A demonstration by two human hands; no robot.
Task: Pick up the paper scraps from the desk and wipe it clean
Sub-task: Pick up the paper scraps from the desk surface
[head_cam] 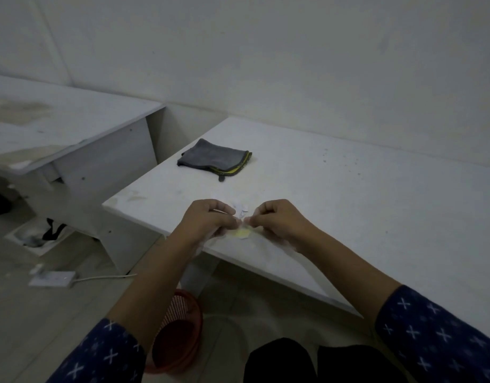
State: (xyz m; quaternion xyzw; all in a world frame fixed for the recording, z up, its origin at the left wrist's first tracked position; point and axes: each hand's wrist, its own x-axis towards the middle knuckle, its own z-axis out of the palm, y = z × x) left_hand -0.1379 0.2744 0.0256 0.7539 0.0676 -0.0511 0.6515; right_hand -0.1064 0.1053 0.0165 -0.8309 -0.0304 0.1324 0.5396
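Note:
Small white paper scraps (240, 209) lie in a loose pile near the front edge of the white desk (362, 194). A yellowish scrap (241, 233) sits just in front of them. My left hand (208, 218) and my right hand (275, 217) meet over the pile, fingers curled, each pinching scraps at the fingertips. A folded grey cloth (215, 158) with a yellow edge lies farther back on the desk, apart from both hands.
A red mesh bin (180, 324) stands on the floor below the desk's front edge, by my left forearm. A second white desk (67, 125) stands to the left. A white power strip (52, 279) with its cable lies on the floor.

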